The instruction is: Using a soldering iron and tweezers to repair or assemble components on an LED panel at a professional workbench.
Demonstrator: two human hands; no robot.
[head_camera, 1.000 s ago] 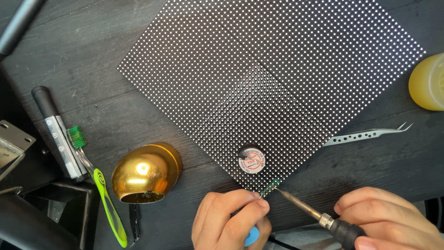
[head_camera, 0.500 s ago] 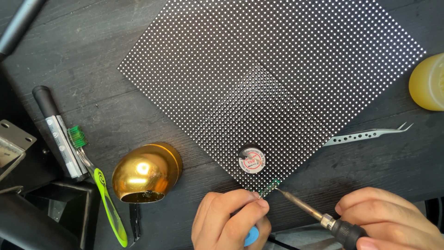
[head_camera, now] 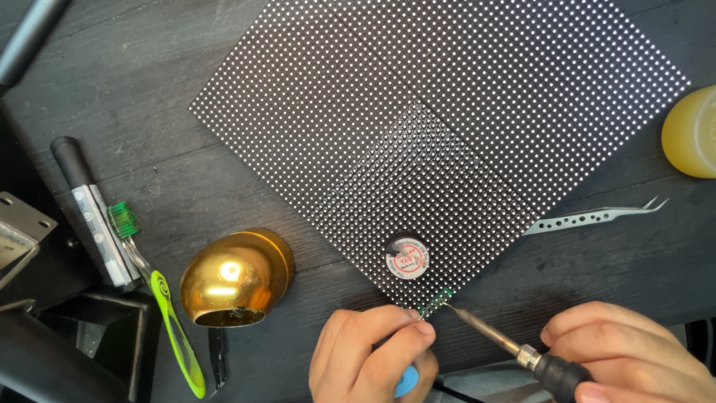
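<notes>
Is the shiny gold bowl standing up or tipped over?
Tipped over. The gold bowl lies on its side on the dark table, its round back up and its opening facing down toward the near edge.

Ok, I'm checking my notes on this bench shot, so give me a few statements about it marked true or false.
1. The right hand holds a soldering iron. True.
2. The iron's tip is at the top corner of the dotted panel. False: it meets the bottom corner, by the left hand.
3. The tweezers lie right of the panel. True.
4. The toothbrush is red. False: green.
5. The gold dome sits on the panel. False: it is on the table, left of it.
</notes>
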